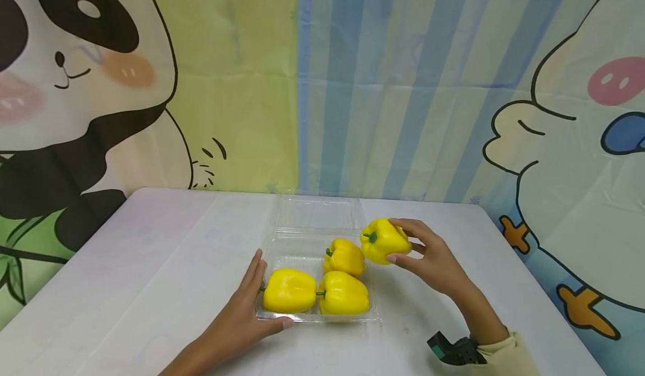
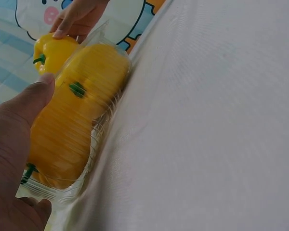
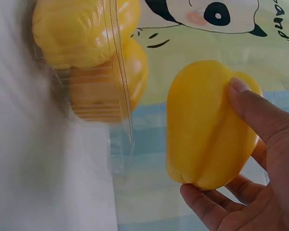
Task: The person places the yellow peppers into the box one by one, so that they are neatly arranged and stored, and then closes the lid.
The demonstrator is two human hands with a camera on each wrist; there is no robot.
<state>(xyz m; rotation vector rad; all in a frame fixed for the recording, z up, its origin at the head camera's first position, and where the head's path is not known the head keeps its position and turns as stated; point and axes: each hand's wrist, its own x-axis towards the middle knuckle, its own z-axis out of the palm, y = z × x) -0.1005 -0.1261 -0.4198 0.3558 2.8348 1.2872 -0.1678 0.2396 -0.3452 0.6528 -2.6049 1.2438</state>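
A yellow bell pepper (image 1: 384,241) with a green stem is in my right hand (image 1: 435,258), pinched between thumb and fingers. It is raised above the right side of a clear plastic clamshell box (image 1: 288,262). Inside the box lie three more: one yellow pepper (image 1: 290,291) front left, another pepper (image 1: 344,292) front right, and a third pepper (image 1: 345,257) behind that one. My left hand (image 1: 239,311) rests against the box's front left corner, fingers straight along the left side and thumb along the front edge. In the right wrist view the held pepper (image 3: 209,125) is apart from the box.
The box's lid (image 1: 318,212) lies folded back, toward the table's far edge. A white cloth covers the table (image 1: 151,286). Behind stands a printed curtain (image 1: 242,85) with cartoon animals. A dark strap (image 1: 456,349) is around my right wrist.
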